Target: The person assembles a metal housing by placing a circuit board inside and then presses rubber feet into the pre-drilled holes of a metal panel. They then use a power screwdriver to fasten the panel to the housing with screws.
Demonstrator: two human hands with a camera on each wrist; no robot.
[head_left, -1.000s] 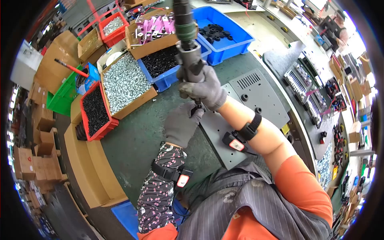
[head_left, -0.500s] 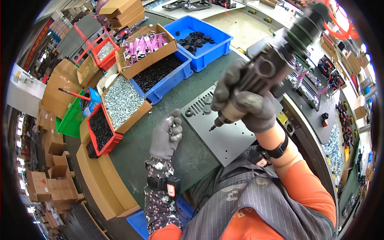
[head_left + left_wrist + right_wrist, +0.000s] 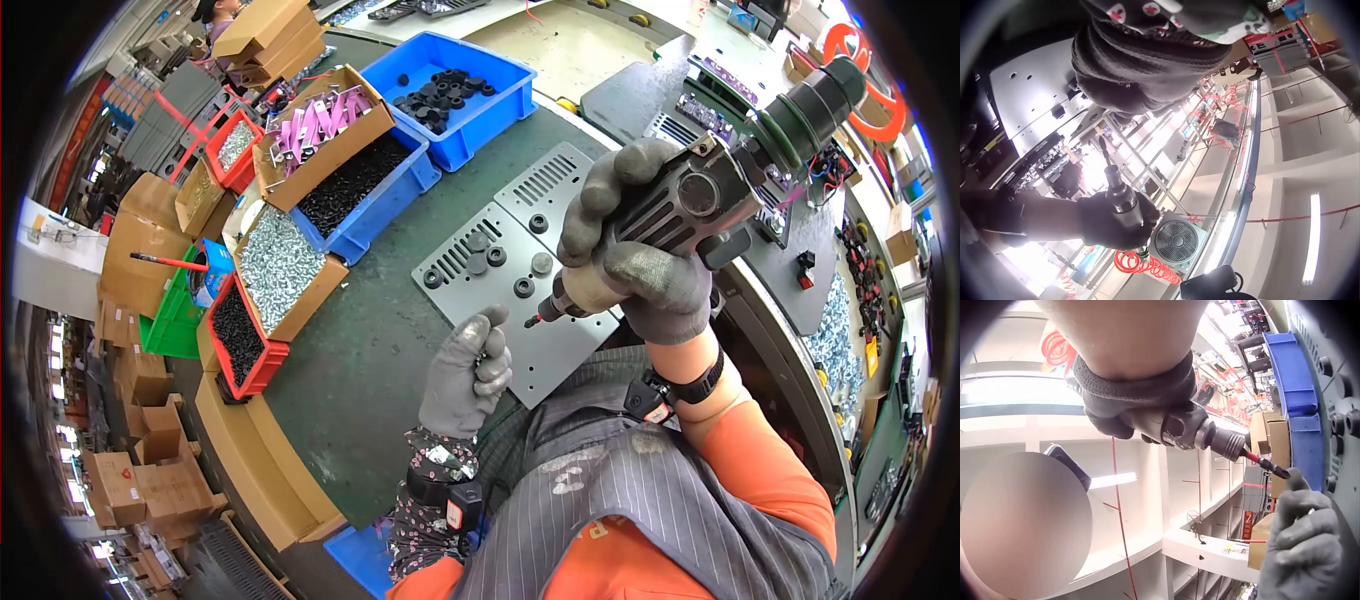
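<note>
My right hand (image 3: 650, 260) grips a dark power screwdriver (image 3: 700, 200), whose red and black bit (image 3: 534, 321) points left above the near grey plate (image 3: 560, 345). Beside that plate's left edge is my left hand (image 3: 465, 375), its fingers curled. A small silvery piece (image 3: 1312, 512) shows between the fingers of the left hand (image 3: 1304, 550) in the right wrist view, where the bit tip appears close to the fingertips. Round black pads (image 3: 523, 288) sit on the near plate. A second grey plate (image 3: 560, 175) lies behind it.
At the back are blue bins (image 3: 465, 50) of black parts and a carton (image 3: 330, 155) of pink brackets. Along the left stand a carton of silvery screws (image 3: 285, 265) and a red bin (image 3: 262, 370) of black screws. An open carton (image 3: 270, 480) flanks the table's left edge.
The hands, close together earlier, have moved apart. The screwdriver has swung right and tilted over the plate. Since half a second ago, the left hand has come closer to the plate.
</note>
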